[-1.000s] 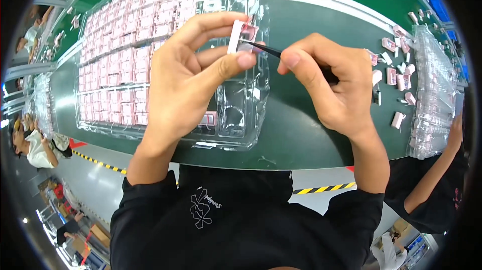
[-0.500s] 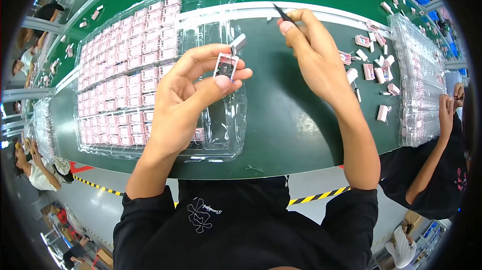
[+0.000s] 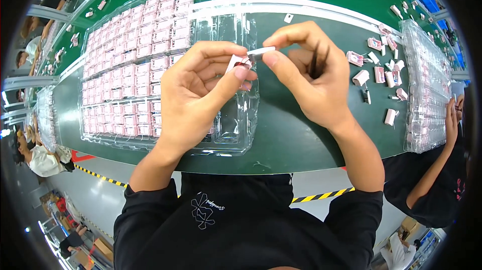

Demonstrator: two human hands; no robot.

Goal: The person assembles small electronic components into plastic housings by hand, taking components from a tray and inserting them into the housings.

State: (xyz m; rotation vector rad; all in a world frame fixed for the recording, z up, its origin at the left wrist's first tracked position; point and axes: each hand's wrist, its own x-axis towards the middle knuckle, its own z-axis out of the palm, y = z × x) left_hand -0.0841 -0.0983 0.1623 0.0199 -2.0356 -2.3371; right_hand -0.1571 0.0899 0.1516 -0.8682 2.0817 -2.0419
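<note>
Pink casing [image 3: 234, 62] sits above the right edge of a clear tray [image 3: 216, 21], pinched between the left hand's [image 3: 193, 86] thumb and fingers, which hide most of it. The right hand's [image 3: 316, 81] thumb and forefinger pinch a white piece [image 3: 263, 50] beside it; whether the two parts join is hard to make out. A dark patch [image 3: 315, 64] in the right palm cannot be identified. The left wrist blocks some of the tray's near edge. Toward the table's [image 3: 281, 154] right edge, loose pink parts [image 3: 390, 77] lie beside clear stacked plastic [image 3: 427, 89].
</note>
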